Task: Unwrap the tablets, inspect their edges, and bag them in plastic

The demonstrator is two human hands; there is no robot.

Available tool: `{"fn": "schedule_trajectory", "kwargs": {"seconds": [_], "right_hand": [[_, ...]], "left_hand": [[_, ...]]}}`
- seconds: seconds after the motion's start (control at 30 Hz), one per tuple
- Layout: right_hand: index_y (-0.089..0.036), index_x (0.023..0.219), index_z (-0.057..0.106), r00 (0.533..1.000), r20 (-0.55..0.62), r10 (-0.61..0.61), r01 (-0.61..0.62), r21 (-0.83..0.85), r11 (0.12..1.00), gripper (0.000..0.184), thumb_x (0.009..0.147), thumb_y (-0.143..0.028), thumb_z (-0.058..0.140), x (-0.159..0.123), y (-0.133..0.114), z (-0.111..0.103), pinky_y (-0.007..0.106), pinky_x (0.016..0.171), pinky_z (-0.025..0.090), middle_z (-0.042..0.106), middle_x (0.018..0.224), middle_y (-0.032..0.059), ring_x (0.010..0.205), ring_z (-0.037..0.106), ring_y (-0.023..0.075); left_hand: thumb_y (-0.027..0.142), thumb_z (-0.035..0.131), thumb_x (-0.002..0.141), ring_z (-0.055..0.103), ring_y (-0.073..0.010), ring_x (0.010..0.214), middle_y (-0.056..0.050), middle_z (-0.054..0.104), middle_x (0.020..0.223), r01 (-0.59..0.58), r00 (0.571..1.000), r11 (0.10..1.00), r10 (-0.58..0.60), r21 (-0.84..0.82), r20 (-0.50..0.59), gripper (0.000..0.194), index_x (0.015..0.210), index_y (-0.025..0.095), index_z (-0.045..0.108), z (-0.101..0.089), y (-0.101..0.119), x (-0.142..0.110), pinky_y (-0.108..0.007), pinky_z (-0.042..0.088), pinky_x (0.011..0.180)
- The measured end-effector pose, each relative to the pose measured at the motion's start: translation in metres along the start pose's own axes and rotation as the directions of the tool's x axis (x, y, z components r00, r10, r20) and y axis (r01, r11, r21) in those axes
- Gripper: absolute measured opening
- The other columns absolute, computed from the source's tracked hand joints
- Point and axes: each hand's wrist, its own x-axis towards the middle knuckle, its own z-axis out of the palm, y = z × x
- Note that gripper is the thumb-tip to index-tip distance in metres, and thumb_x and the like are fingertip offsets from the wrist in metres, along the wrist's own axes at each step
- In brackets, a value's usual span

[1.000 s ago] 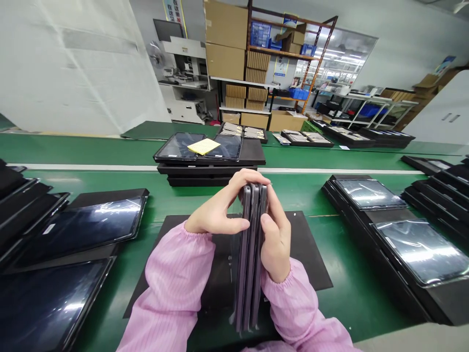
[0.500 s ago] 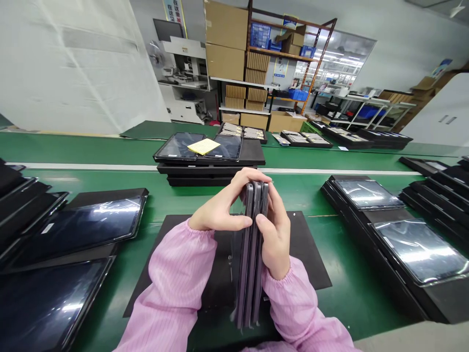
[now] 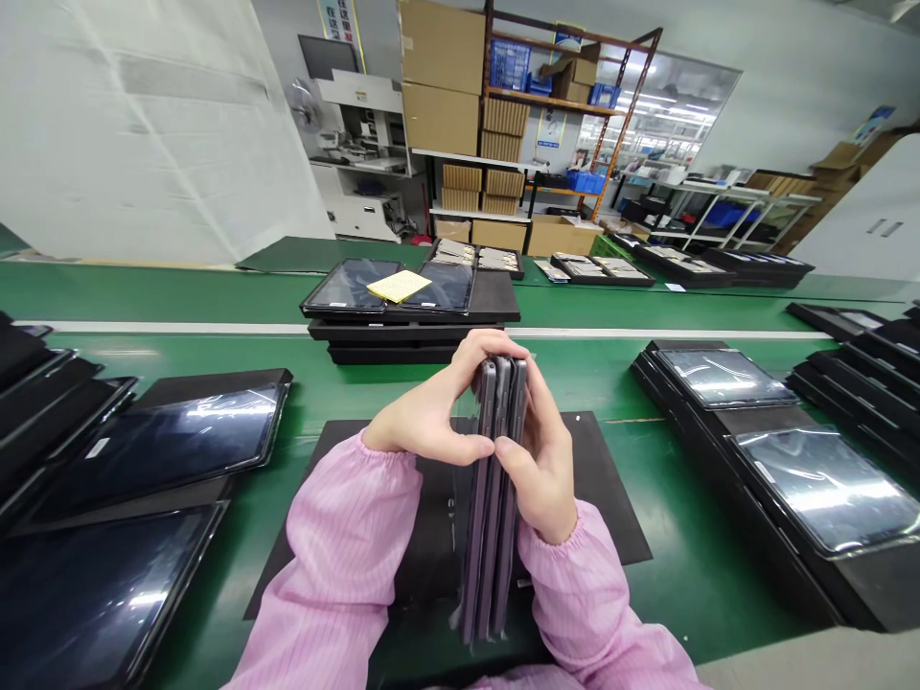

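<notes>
Both my hands grip a small bundle of three thin dark tablets (image 3: 492, 537), stood on edge with their narrow sides toward me. My left hand (image 3: 438, 412) wraps over the top from the left, its thumb on the near edges. From the right, my right hand (image 3: 542, 460) clasps the bundle, its thumb close to the left thumb. Clear film sticks out around the lower ends. Beneath lies a black mat (image 3: 596, 498) on the green bench (image 3: 690, 575). The fingers behind the bundle are partly hidden.
Ahead, a stack of black trays (image 3: 495, 302) carries tablet screens and a yellow card (image 3: 400, 286). Large glossy screens (image 3: 194, 431) lie on trays at left. More film-covered screens (image 3: 826, 479) sit on stacked trays at right. Trays of small parts (image 3: 604, 270) line the back.
My right thumb has slid slightly left and down toward the left thumb. The bundle has barely shifted, still held upright in both hands.
</notes>
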Motion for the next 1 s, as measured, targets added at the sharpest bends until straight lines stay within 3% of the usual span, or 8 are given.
{"fn": "schedule_trajectory", "kwargs": {"seconds": [0.17, 0.43, 0.57, 0.67, 0.87, 1.0], "right_hand": [[-0.024, 0.156, 0.04, 0.998, -0.014, 0.054, -0.055, -0.039, 0.998, 0.067, 0.093, -0.044, 0.056, -0.001, 0.001, -0.001, 0.052, 0.115, 0.047, 0.052, 0.155, 0.0079, 0.14, 0.053, 0.0317], [-0.025, 0.156, 0.04, 0.998, -0.027, 0.057, -0.059, -0.095, 0.994, 0.062, 0.099, -0.046, 0.047, -0.002, -0.002, -0.005, 0.052, 0.113, 0.048, 0.054, 0.154, 0.0067, 0.138, 0.056, 0.031], [-0.025, 0.155, 0.042, 0.999, -0.021, 0.033, -0.035, -0.072, 0.997, 0.06, 0.099, -0.046, 0.048, -0.002, -0.003, -0.005, 0.05, 0.112, 0.05, 0.054, 0.154, 0.0062, 0.137, 0.056, 0.0305], [-0.025, 0.152, 0.045, 0.999, -0.026, 0.034, -0.035, -0.034, 0.999, 0.057, 0.097, -0.041, 0.051, -0.002, -0.004, -0.004, 0.049, 0.111, 0.05, 0.055, 0.153, 0.0064, 0.136, 0.058, 0.0299], [-0.025, 0.127, 0.057, 0.974, -0.212, 0.083, -0.097, -0.056, 0.994, 0.034, 0.096, -0.038, 0.05, 0.002, -0.017, 0.002, 0.045, 0.098, 0.057, 0.068, 0.133, 0.0091, 0.122, 0.066, 0.0275], [-0.026, 0.122, 0.057, 0.97, -0.238, 0.052, -0.077, -0.096, 0.992, 0.025, 0.099, -0.031, 0.048, 0.002, -0.026, 0.002, 0.042, 0.093, 0.059, 0.07, 0.126, 0.0084, 0.113, 0.07, 0.0242]], "left_hand": [[0.038, 0.08, 0.067, 0.05, -0.0336, 0.125, -0.008, 0.047, 0.13, -0.003, 0.999, 1.0, 0.002, -0.027, -0.042, 0.068, 0.129, 0.031, 0.053, 0.002, 0.0, -0.001, -0.051, 0.044, 0.109], [0.065, 0.077, 0.07, 0.058, -0.0286, 0.106, -0.009, 0.051, 0.12, 0.037, 0.99, 0.992, -0.052, -0.118, -0.128, 0.07, 0.126, 0.028, 0.058, 0.012, -0.005, 0.001, -0.04, 0.053, 0.087], [0.064, 0.076, 0.072, 0.058, -0.0268, 0.103, -0.007, 0.053, 0.116, 0.03, 0.985, 0.99, -0.054, -0.14, -0.165, 0.065, 0.124, 0.028, 0.061, 0.016, -0.004, 0.002, -0.038, 0.052, 0.086], [0.066, 0.07, 0.077, 0.057, -0.0285, 0.106, -0.006, 0.056, 0.112, 0.048, 0.966, 0.986, -0.087, -0.161, -0.243, 0.056, 0.116, 0.028, 0.064, 0.02, -0.002, 0.003, -0.041, 0.049, 0.095], [0.07, 0.062, 0.081, 0.057, -0.029, 0.102, -0.007, 0.061, 0.105, 0.022, 0.955, 0.999, -0.034, -0.043, -0.294, 0.052, 0.106, 0.025, 0.066, 0.029, 0.003, 0.005, -0.045, 0.044, 0.099], [0.067, 0.059, 0.085, 0.057, -0.0274, 0.101, -0.007, 0.062, 0.106, -0.046, 0.963, 0.998, 0.053, 0.031, -0.266, 0.049, 0.11, 0.025, 0.064, 0.032, 0.005, 0.004, -0.044, 0.044, 0.095]]}}
